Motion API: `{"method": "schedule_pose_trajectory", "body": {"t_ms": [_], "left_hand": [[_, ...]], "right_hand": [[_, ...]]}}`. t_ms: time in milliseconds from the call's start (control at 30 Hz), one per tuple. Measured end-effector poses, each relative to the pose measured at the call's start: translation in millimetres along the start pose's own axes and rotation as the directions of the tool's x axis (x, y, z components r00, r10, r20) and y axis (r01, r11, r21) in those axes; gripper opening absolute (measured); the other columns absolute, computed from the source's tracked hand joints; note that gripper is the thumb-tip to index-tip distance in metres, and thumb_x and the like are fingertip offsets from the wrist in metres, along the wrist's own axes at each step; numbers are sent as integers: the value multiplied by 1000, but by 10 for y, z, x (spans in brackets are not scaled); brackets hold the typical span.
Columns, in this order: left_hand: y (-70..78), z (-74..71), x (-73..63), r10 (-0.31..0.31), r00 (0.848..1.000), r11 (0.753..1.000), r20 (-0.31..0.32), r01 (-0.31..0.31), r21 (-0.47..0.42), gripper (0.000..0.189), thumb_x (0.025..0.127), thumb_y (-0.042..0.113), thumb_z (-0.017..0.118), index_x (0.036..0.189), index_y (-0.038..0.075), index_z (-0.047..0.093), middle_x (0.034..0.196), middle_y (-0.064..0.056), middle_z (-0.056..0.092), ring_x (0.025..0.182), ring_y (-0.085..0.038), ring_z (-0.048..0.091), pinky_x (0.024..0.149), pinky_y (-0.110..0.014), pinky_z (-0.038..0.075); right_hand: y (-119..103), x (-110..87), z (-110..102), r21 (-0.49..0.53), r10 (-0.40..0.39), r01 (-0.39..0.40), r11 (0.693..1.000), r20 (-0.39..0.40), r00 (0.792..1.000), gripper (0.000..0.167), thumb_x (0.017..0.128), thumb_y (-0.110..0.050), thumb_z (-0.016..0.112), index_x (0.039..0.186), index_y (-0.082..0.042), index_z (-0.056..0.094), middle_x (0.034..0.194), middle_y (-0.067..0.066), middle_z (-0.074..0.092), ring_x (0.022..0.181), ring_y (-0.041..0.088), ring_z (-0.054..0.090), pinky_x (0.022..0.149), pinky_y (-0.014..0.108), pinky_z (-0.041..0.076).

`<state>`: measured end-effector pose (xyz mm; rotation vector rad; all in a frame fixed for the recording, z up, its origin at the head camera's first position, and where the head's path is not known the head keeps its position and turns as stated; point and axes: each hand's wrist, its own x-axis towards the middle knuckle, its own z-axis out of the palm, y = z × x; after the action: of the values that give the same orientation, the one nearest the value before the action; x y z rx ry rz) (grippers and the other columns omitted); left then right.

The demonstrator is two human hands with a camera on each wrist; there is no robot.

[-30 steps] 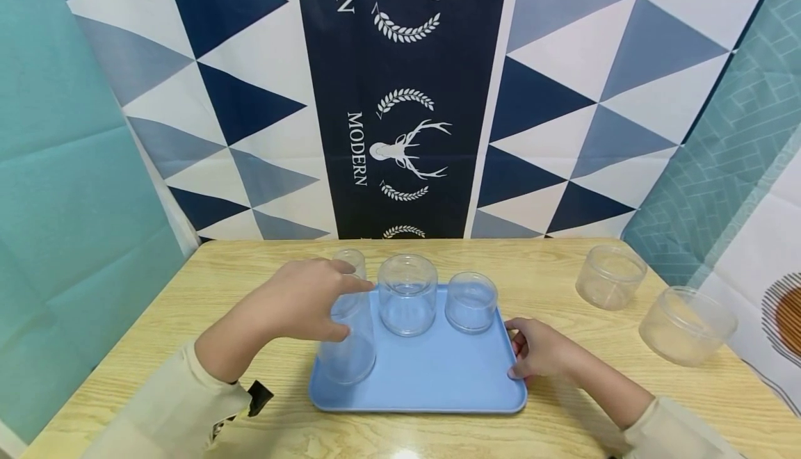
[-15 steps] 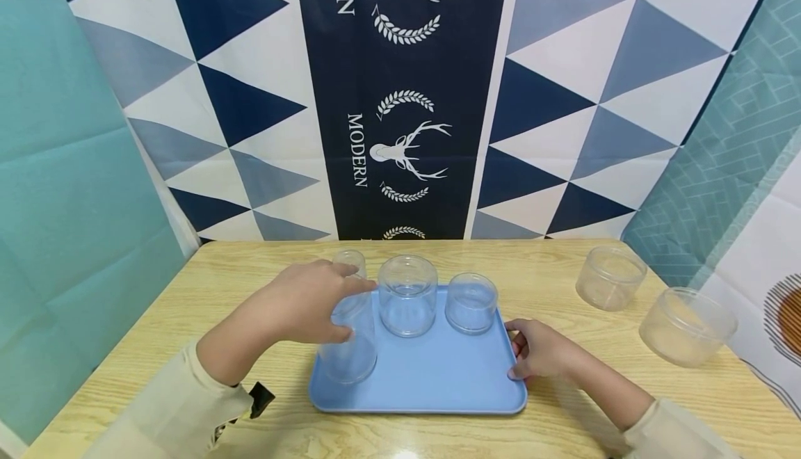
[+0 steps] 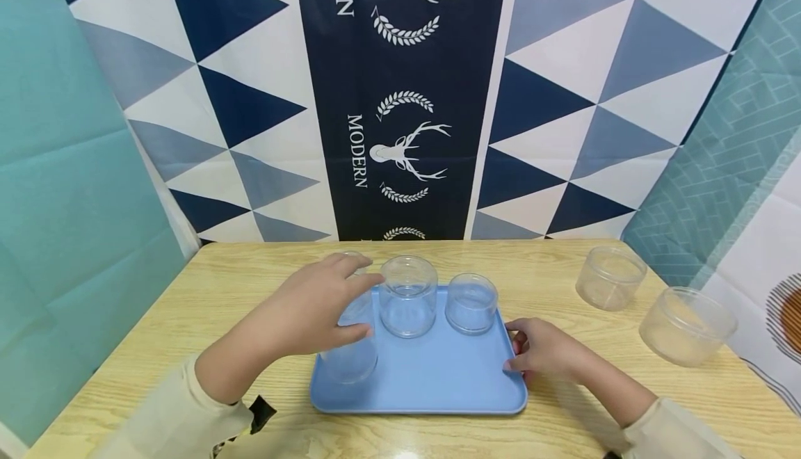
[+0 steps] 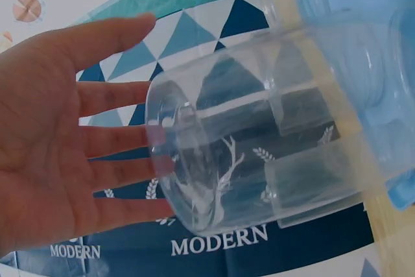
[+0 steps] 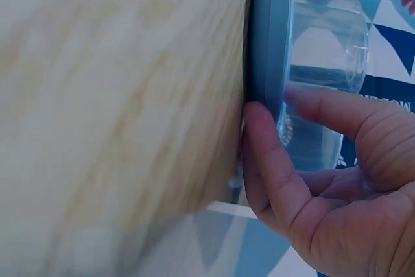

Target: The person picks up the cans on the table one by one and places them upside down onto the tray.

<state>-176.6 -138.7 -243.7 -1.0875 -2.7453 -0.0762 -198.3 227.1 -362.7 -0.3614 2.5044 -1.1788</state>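
Observation:
My left hand [image 3: 306, 309] is over the top of a tall clear jar [image 3: 350, 367] on the left of a blue tray [image 3: 447, 382]. The left wrist view has its fingers extended at the jar's upper end, thumb spread apart. My right hand [image 3: 544, 350] grips the tray's right edge, with the thumb on the rim and fingers under it in the right wrist view. A wide clear jar [image 3: 408, 306] stands at the tray's back middle, and a low clear jar [image 3: 472, 306] at its back right. Part of the tall jar is hidden behind my left hand.
On the wooden table [image 3: 188, 320], two more low clear jars stand at the right, one farther back [image 3: 610, 282] and one nearer [image 3: 685, 330]. Another narrow clear jar lies mostly hidden behind my left hand. A patterned cloth [image 3: 400, 97] hangs behind the table.
My left hand has shifted slightly right and down over the tall jar, covering more of it. The right thumb has slid slightly on the rim; the tray has barely moved.

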Motion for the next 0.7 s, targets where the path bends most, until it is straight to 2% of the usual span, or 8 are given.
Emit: {"method": "schedule_pose_trajectory", "body": {"t_ms": [167, 300, 433, 567, 700], "left_hand": [[58, 63, 15, 87, 988, 996, -128, -87, 12, 51, 85, 43, 73, 126, 14, 63, 125, -8, 60, 118, -27, 54, 95, -43, 49], [101, 112, 44, 115, 977, 993, -180, -114, 12, 49, 85, 41, 73, 124, 13, 64, 121, -4, 62, 113, -23, 56, 94, -39, 49], [136, 153, 67, 142, 964, 990, -224, -144, 11, 46, 85, 39, 74, 121, 12, 66, 117, -3, 63, 107, -21, 57, 91, -35, 49], [157, 191, 85, 169, 941, 985, -292, -173, 12, 40, 84, 34, 74, 116, 11, 67, 113, -3, 63, 101, -21, 57, 86, -35, 49], [187, 224, 107, 173, 922, 984, -346, -180, 13, 38, 83, 32, 76, 113, 10, 68, 112, -4, 63, 99, -21, 58, 85, -36, 49]], "right_hand": [[-7, -9, -33, -51, -17, 14, 999, -50, 999, 57, 78, 2, 75, 125, 22, 47, 77, 9, 54, 59, 22, 62, 54, 32, 55], [-14, -16, -66, -162, -111, 88, 983, -140, 984, 36, 80, 1, 71, 112, 12, 60, 77, 3, 57, 61, 16, 57, 55, 27, 51], [-57, -32, -116, -302, -224, 146, 942, -243, 944, 22, 80, -3, 73, 101, 2, 67, 76, -4, 58, 66, 11, 54, 58, 24, 47], [-124, -61, -172, -364, -317, 198, 910, -302, 899, 19, 81, -4, 75, 99, -2, 68, 80, -4, 60, 72, 11, 58, 60, 25, 50], [-162, -90, -197, -395, -441, 302, 868, -330, 835, 22, 79, 0, 77, 99, -4, 68, 88, 1, 62, 77, 14, 62, 63, 26, 55]]}}
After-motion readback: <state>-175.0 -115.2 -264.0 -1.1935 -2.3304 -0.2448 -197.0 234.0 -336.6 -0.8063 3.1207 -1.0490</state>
